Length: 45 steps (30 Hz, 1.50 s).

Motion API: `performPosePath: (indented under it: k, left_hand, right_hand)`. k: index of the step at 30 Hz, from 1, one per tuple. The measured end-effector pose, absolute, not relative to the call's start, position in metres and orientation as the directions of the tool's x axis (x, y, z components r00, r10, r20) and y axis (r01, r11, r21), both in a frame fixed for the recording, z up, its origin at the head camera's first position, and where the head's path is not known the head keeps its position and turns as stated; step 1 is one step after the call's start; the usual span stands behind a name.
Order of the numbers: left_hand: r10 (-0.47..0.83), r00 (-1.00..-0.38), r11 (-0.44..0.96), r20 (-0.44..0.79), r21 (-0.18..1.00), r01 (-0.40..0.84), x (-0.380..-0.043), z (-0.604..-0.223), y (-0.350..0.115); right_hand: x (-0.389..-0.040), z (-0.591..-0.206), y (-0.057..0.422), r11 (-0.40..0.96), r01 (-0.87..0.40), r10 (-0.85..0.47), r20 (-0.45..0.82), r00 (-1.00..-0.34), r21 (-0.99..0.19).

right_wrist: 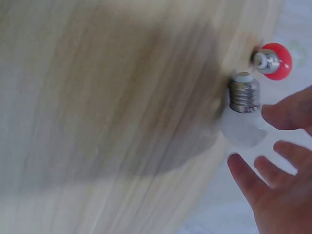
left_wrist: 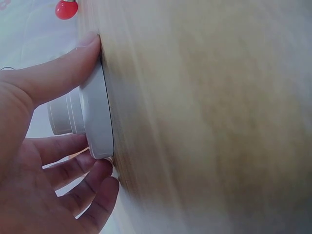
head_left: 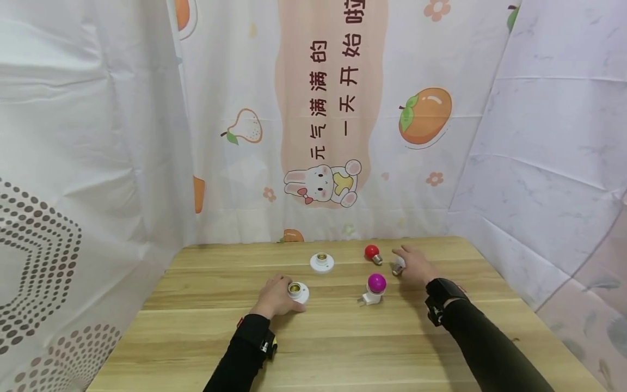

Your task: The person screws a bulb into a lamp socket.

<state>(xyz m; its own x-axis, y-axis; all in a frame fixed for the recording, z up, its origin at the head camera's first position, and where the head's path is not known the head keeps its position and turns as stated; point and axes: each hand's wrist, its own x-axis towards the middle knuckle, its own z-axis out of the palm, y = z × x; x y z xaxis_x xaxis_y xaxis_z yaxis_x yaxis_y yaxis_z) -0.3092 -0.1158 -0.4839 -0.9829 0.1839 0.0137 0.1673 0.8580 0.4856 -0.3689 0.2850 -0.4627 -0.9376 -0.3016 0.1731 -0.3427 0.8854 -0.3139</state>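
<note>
Left hand (head_left: 275, 298) grips a lamp socket (head_left: 302, 294); right hand (head_left: 416, 266), loosely spread, may close unevenly, rolling the nearby white bulb (right_wrist: 243, 130) beyond reach

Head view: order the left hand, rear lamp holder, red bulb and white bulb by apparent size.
1. Left hand
2. Rear lamp holder
3. Red bulb
White bulb: unranked, partly hidden by the right hand.

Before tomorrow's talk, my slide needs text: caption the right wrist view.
Right hand spread beside a white bulb, a red bulb nearby on the wooden table.
</note>
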Motion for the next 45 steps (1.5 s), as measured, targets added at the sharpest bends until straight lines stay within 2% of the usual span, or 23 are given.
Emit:
performPosePath:
  k: [4, 7, 20, 33, 45]
  left_hand:
    - [0.19, -0.982, 0.852, 0.013, 0.494, 0.172, -0.308, -0.482, -0.114]
    - [0.191, -0.982, 0.85, 0.012, 0.499, 0.171, -0.307, -0.482, -0.113]
    - [0.193, -0.981, 0.857, 0.011, 0.486, 0.174, -0.311, -0.482, -0.112]
    - [0.201, -0.978, 0.839, 0.05, 0.506, 0.199, -0.304, -0.486, -0.114]
    - [0.248, -0.964, 0.77, 0.094, 0.585, 0.255, -0.295, -0.478, -0.106]
  right_hand:
    - [-0.366, -0.468, 0.284, 0.899, -0.323, -0.314, 0.079, -0.946, -0.295]
    - [-0.364, -0.472, 0.285, 0.911, -0.304, -0.301, 0.053, -0.952, -0.277]
    - [-0.357, -0.474, 0.289, 0.919, -0.276, -0.268, 0.066, -0.961, -0.283]
    - [-0.344, -0.471, 0.283, 0.851, -0.265, -0.242, 0.11, -0.964, -0.453]
    - [-0.326, -0.463, 0.275, 0.748, -0.295, -0.216, 0.202, -0.955, -0.594]
